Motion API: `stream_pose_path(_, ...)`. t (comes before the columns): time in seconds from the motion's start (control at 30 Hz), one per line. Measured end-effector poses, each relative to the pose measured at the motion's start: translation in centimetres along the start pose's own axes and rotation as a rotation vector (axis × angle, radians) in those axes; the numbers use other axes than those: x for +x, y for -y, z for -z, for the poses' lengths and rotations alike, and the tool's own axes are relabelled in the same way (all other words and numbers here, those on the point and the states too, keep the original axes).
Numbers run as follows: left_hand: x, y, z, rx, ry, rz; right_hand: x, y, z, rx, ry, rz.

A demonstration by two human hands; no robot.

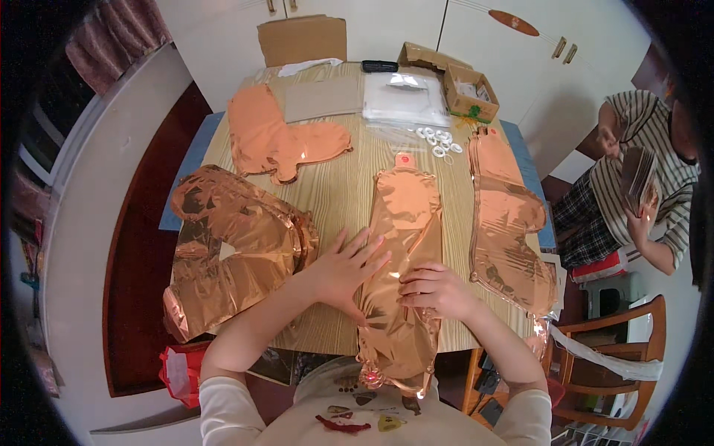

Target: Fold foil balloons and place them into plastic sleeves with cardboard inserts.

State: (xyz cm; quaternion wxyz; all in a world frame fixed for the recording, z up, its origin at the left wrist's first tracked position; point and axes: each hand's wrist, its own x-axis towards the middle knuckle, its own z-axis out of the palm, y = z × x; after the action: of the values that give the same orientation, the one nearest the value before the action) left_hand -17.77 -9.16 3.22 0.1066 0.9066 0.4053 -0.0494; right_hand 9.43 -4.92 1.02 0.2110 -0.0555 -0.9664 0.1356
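A flat, uninflated rose-gold foil balloon (401, 215) lies lengthwise in front of me, its lower end hanging over the table's near edge. My left hand (343, 273) is open, fingers spread, resting along the balloon's left edge. On its right side, my right hand (433, 290) has its fingers bent together against the foil; the thumb is hidden. More flat foil balloons lie around it: a stack (234, 249) at the left, another stack (507, 223) at the right, and one stack (279, 137) at the far left.
Toward the back of the wood-grain table (338, 167) are white rings (439, 140), clear plastic bags (405, 97), a grey-brown sheet (321, 99) and a small cardboard box (471, 93). A person in a striped shirt (606, 189) stands at the right, holding a flat stack (638, 178). A wooden chair (610, 349) is near the right corner.
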Motion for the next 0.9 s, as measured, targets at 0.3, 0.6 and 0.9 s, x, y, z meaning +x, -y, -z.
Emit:
stream_pose_path(0.3, 0.1, -1.0, 0.2, 0.019, -0.020, 0.049, 0.1, 0.1, 0.4, 0.006, 0.033, -0.005)
stream_pose_path(0.6, 4.3, 1.7, -1.4, 0.167, -0.235, 0.106, 0.0, -0.3, 0.2, 0.017, 0.057, 0.028)
stream_pose_path(0.9, 4.9, 3.3, -0.5, 0.146, -0.165, 0.241, 0.0, 0.0, 0.3, -0.001, 0.062, -0.020)
